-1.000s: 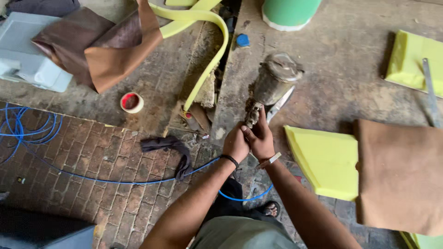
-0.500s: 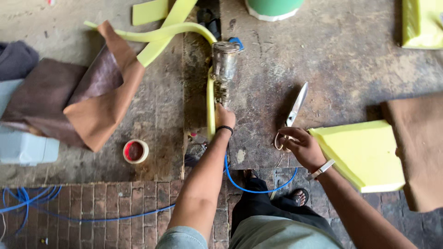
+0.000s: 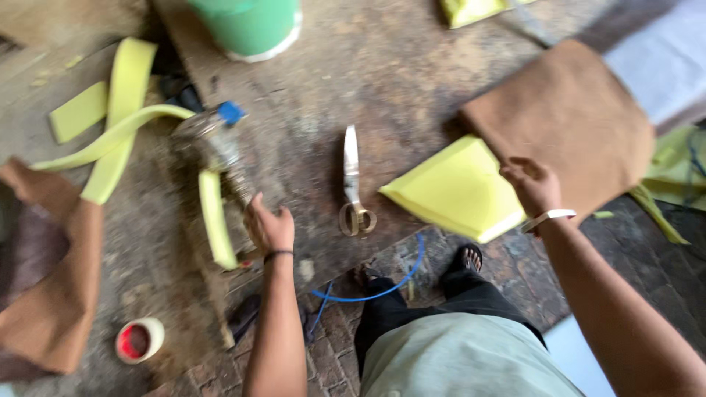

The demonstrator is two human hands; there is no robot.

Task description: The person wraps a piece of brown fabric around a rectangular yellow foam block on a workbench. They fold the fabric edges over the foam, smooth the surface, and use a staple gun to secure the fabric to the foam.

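The left hand (image 3: 269,226) grips the handle of a spray gun (image 3: 213,151) above the stained board (image 3: 412,81), while the right hand (image 3: 534,184), loosely curled and empty, hovers at the yellow foam piece (image 3: 460,190), so the dangling blue hose (image 3: 382,283) by the feet looks liable to snag.

Your left hand (image 3: 269,226) sits left of centre, arm reaching straight up from the bottom edge, fingers curled, dark band at the wrist. Your right hand (image 3: 533,184) is right of centre, fingers loosely bent, forearm angling in from the lower right, pale wristband.
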